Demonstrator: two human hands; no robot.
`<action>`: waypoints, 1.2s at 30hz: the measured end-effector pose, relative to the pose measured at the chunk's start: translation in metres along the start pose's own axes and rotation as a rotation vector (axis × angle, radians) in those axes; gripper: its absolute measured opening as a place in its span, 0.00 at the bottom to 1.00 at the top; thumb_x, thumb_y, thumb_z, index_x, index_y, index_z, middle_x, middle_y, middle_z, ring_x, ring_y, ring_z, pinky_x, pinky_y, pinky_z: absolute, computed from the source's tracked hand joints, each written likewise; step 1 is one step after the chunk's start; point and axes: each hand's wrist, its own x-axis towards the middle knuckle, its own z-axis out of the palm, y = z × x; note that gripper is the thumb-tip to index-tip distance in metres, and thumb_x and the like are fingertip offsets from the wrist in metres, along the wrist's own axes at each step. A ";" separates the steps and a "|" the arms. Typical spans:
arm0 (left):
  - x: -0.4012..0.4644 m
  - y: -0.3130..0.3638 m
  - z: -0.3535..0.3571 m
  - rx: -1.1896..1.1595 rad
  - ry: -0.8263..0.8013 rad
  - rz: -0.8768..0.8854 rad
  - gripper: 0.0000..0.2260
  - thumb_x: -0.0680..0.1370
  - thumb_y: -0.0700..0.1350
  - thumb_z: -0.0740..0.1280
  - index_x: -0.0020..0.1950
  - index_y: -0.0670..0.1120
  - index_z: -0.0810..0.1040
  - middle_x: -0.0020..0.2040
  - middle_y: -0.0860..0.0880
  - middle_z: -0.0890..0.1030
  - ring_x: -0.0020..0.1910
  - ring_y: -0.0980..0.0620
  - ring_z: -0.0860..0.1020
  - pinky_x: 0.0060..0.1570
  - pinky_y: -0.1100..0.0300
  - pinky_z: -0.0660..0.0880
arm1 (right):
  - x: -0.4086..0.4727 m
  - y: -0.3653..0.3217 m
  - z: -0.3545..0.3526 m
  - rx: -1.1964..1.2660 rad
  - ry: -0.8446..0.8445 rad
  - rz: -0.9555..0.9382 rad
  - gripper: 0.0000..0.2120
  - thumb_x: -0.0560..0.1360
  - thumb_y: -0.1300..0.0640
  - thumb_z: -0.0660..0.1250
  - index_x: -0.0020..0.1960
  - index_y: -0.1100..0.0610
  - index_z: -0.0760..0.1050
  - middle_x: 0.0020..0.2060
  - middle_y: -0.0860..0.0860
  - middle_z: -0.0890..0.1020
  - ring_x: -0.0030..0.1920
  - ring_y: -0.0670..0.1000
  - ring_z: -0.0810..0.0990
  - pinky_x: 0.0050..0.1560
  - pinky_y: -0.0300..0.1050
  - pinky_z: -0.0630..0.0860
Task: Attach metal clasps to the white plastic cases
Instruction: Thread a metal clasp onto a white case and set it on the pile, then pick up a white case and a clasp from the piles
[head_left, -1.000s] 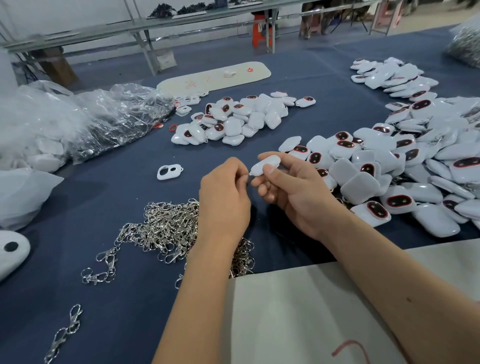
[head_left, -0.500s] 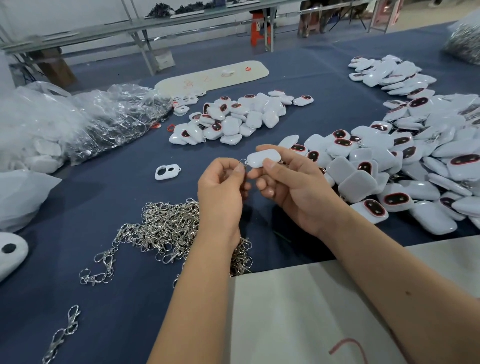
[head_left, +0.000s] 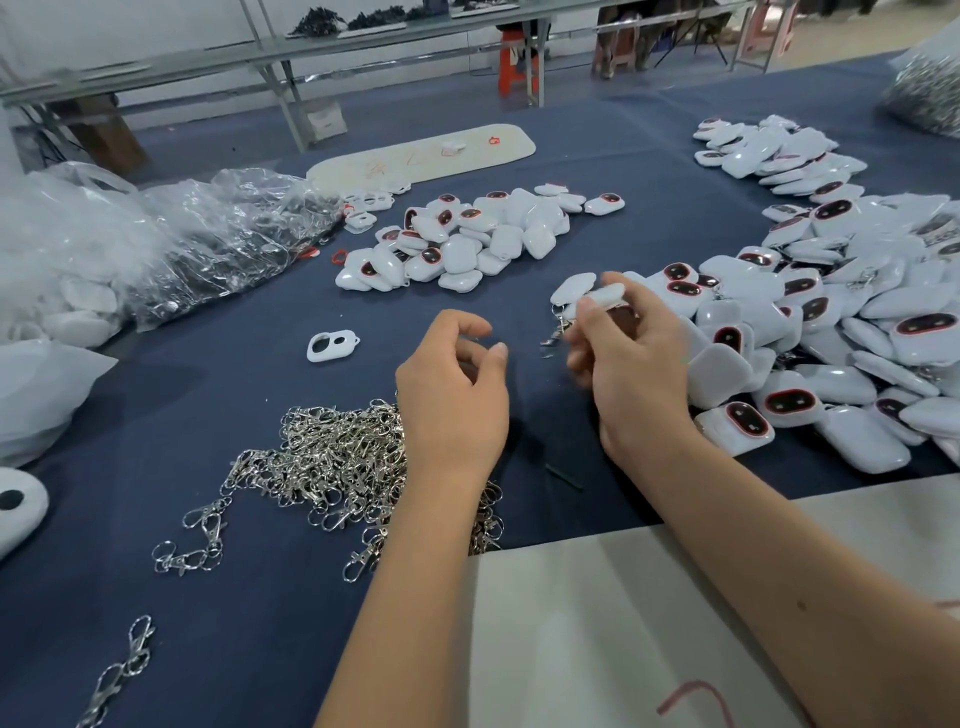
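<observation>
The right hand (head_left: 631, 364) is raised above the dark blue cloth-covered surface (head_left: 218, 613), its grip pinching a small white plastic case (head_left: 607, 295) between thumb and fingertips. A silvery metal clasp (head_left: 557, 332) hangs from the left end of that case, dangling just beside the fingers; it is blurred, so how it is fastened cannot be told. The left hand (head_left: 457, 395) hovers near, apart from the case and the clasp, with its fingers loosely curled and thumb and forefinger parted, holding nothing.

Under the left forearm lies a tangled heap of silver lobster-claw clasps (head_left: 332, 467), with a few loose ones trailing toward the near left edge (head_left: 122, 670). To the right of the right hand spreads a large pile of white rounded cases with dark red-rimmed oval windows (head_left: 831, 332), some of them touching the back of the hand's outline. A smaller cluster of the same cases (head_left: 467, 239) lies farther off at centre, and another group (head_left: 769, 150) sits at the far right. A single flat white cover with two holes (head_left: 332, 345) lies alone on the cloth, left of the left hand. Crumpled clear plastic bags (head_left: 171, 244) are piled at the far left. A pale sheet of board (head_left: 597, 634) lies at the near edge beneath both forearms.
</observation>
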 end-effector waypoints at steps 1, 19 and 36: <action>0.001 0.000 -0.002 0.020 0.014 -0.009 0.05 0.78 0.42 0.72 0.49 0.51 0.79 0.33 0.56 0.79 0.34 0.59 0.77 0.35 0.73 0.69 | 0.001 0.000 -0.002 -0.059 0.079 -0.040 0.23 0.81 0.60 0.68 0.75 0.54 0.69 0.35 0.49 0.82 0.28 0.46 0.75 0.31 0.41 0.73; 0.027 -0.008 -0.075 0.492 -0.413 -0.275 0.06 0.71 0.53 0.78 0.40 0.55 0.82 0.39 0.57 0.81 0.46 0.52 0.80 0.48 0.55 0.76 | 0.052 0.025 0.102 -1.579 -0.605 -0.513 0.41 0.74 0.63 0.67 0.82 0.48 0.54 0.83 0.55 0.48 0.81 0.64 0.47 0.72 0.62 0.65; 0.025 -0.015 -0.064 0.321 -0.173 -0.112 0.06 0.72 0.42 0.78 0.39 0.51 0.84 0.36 0.55 0.83 0.36 0.61 0.80 0.41 0.62 0.76 | 0.014 0.009 0.052 -1.139 -0.343 -0.560 0.15 0.86 0.58 0.55 0.48 0.61 0.77 0.43 0.55 0.81 0.47 0.59 0.78 0.49 0.55 0.69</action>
